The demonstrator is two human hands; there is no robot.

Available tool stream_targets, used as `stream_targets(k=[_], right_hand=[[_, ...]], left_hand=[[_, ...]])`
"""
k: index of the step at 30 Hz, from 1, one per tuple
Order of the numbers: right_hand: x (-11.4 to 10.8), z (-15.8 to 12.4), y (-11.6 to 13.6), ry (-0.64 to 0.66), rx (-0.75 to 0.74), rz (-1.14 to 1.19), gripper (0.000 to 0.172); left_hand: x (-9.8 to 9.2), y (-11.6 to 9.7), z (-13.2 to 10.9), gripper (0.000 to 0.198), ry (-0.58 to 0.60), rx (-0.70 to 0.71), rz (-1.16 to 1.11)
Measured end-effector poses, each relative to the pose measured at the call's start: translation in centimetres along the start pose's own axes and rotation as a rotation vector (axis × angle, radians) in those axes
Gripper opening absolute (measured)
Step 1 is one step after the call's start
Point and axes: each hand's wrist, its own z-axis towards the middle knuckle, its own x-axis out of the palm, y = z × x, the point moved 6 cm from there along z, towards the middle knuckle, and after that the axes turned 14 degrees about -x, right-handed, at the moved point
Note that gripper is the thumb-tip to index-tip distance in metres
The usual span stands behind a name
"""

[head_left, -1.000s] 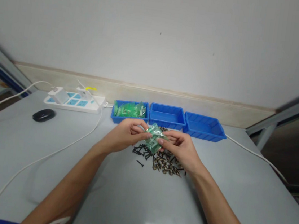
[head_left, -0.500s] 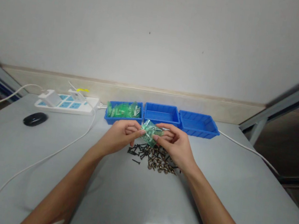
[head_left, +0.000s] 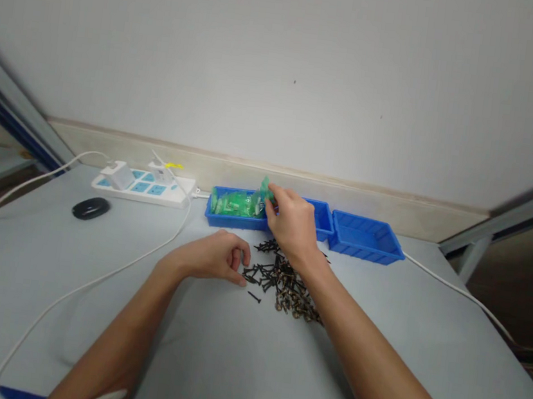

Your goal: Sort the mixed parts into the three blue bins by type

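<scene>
My right hand (head_left: pixel 292 219) reaches over the leftmost blue bin (head_left: pixel 218 217) and pinches a small green plastic bag (head_left: pixel 266 190) above the other green bags (head_left: pixel 237 202) inside it. My left hand (head_left: pixel 217 257) rests curled on the grey table, its fingertips pinched at the left edge of a pile of black and brass screws (head_left: pixel 283 282). What the left fingers hold, if anything, is too small to see.
Two more blue bins, middle (head_left: pixel 325 216) and right (head_left: pixel 363 237), stand along the wall. A white power strip (head_left: pixel 144 184) with a plugged charger and a black oval object (head_left: pixel 91 208) lie at the back left. White cables (head_left: pixel 106 274) cross the table on both sides.
My right hand carried the green bag from between both hands back to the leftmost bin. My left hand let go of the bag and dropped to the screw pile.
</scene>
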Motion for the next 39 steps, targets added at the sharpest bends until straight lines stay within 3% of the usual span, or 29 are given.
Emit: stream_targets(k=[3,6,11,16,24,27,30,34,39], right_hand=[[1.7,0.8,0.8,0.186,-0.026,-0.110,0.028],[2.5,0.8,1.1,0.266,-0.094,-0.102,0.028],[1.5,-0.5,-0.1,0.128,-0.108,0.033,0.026],[-1.2,-3.4,-1.2,-0.089,-0.061,0.225,0.022],[-3.7,-8.9,-2.0,-0.106,0.077,0.425,0.019],[-3.8,-10.4,-2.6,-0.134,0.157,0.452,0.019],[-3.5,-11.1,-3.0,-0.145,0.210,0.485,0.020],[-3.3,-11.4,-3.6,-0.154,0.230,0.500,0.020],[-3.4,-11.6,-4.2,-0.174,0.259,0.509,0.020]], left_hand=[[0.2,0.0,0.3,0.019,-0.016,0.035,0.002],[0.3,0.0,0.4,0.011,-0.029,0.048,-0.001],[0.3,-0.2,0.4,0.007,-0.045,0.048,-0.009],[0.3,-0.6,0.4,0.007,-0.047,0.041,-0.013],[0.2,-1.5,0.3,0.007,-0.078,0.072,-0.010],[0.0,-1.9,0.2,0.010,-0.166,0.110,0.037],[-0.2,-2.5,0.1,0.008,-0.268,0.173,0.085],[0.1,-2.8,0.2,0.003,-0.269,0.178,0.074],[0.2,-2.4,0.6,0.014,-0.306,0.161,0.058]])
